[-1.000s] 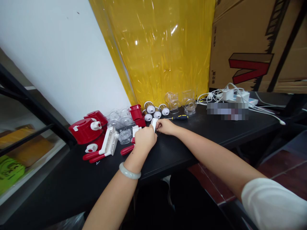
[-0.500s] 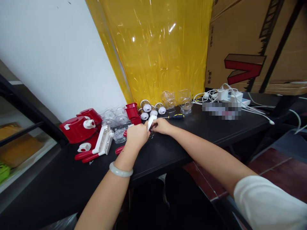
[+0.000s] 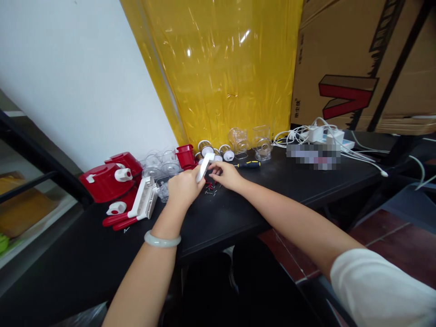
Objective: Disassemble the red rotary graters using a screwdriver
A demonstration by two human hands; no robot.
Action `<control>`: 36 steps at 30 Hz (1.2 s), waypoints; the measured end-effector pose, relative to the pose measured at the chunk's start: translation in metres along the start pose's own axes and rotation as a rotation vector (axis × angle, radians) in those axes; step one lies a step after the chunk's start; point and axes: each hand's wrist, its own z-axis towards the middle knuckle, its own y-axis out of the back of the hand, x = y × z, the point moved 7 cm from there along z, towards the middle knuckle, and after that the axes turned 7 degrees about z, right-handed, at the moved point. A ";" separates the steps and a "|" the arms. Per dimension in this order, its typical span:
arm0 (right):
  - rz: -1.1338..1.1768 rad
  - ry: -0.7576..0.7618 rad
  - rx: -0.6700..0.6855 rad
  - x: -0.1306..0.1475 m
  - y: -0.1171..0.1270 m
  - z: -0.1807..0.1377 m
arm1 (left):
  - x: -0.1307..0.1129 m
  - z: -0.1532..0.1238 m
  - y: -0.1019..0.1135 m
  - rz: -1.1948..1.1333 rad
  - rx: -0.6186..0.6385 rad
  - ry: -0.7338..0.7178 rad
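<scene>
My left hand (image 3: 183,187) is closed round a white plastic piece (image 3: 203,166) and holds it tilted above the black table (image 3: 238,213). My right hand (image 3: 227,175) rests beside it, fingertips pinched near the piece's lower end. Small screws (image 3: 210,190) and red bits lie on the table right under both hands. A pale bangle (image 3: 161,240) sits on my left wrist.
Left of the hands lie red housings (image 3: 102,181), a white ribbed part (image 3: 145,203), red handles (image 3: 119,221) and clear plastic bowls (image 3: 160,168). Behind stand a red cup (image 3: 185,156), metal drums (image 3: 225,153), clear holders (image 3: 262,145) and a screwdriver (image 3: 248,164). Chargers and cables (image 3: 323,136) lie right.
My left hand has lifted the white piece up and tilted it. Both hands shifted a little left and back, and small screws now show on the table under them.
</scene>
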 end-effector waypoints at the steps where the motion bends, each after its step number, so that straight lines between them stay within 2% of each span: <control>1: -0.031 0.033 -0.007 0.003 0.001 0.000 | -0.002 0.000 0.000 -0.007 0.004 -0.008; 7: -0.177 0.107 -0.021 0.013 0.006 -0.003 | -0.008 -0.002 -0.003 -0.058 0.013 -0.017; 16: -0.197 0.145 -0.055 0.014 0.010 0.000 | -0.007 -0.003 -0.001 -0.090 0.015 0.005; 20: -0.208 0.105 -0.065 0.011 0.013 0.002 | -0.005 -0.002 -0.001 -0.082 0.021 0.024; 26: -0.253 0.021 -0.017 0.005 0.012 0.001 | 0.000 -0.001 -0.006 -0.041 0.062 0.048; 32: -0.390 -0.076 0.145 -0.011 0.002 -0.001 | 0.000 -0.002 -0.007 -0.050 0.067 0.032; 36: -0.417 -0.101 0.196 -0.018 -0.001 -0.002 | 0.000 -0.002 -0.005 -0.052 0.058 0.033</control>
